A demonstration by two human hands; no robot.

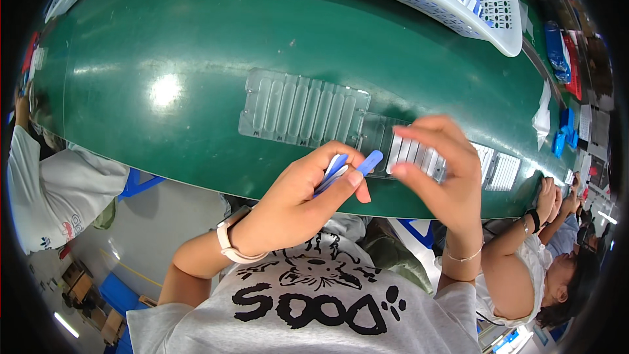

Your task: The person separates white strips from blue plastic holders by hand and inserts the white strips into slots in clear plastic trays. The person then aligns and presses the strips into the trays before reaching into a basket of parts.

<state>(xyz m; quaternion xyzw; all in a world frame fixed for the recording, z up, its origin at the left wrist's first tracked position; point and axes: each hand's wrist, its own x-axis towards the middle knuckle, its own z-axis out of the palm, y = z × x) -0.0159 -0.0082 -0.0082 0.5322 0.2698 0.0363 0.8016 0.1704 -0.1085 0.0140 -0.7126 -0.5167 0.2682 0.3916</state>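
Note:
My left hand point(324, 180) is closed around several small flat strips with rounded ends, some blue and some white. One blue strip point(371, 162) sticks out past the thumb toward the right. My right hand point(445, 164) hovers over a clear slotted tray point(373, 137), thumb and forefinger spread apart near the two ends of a white strip point(394, 152). Whether the fingertips touch that strip, I cannot tell. More white strips lie side by side in this tray, partly hidden by the hand. Left of it lies another clear tray point(301, 108) with bare slots.
A white perforated basket point(511, 33) full of blue and white strips stands at the far right of the green table point(164, 39). Further trays with white strips point(503, 170) lie to the right, near another person's hands point(547, 200). Another person sits at the left.

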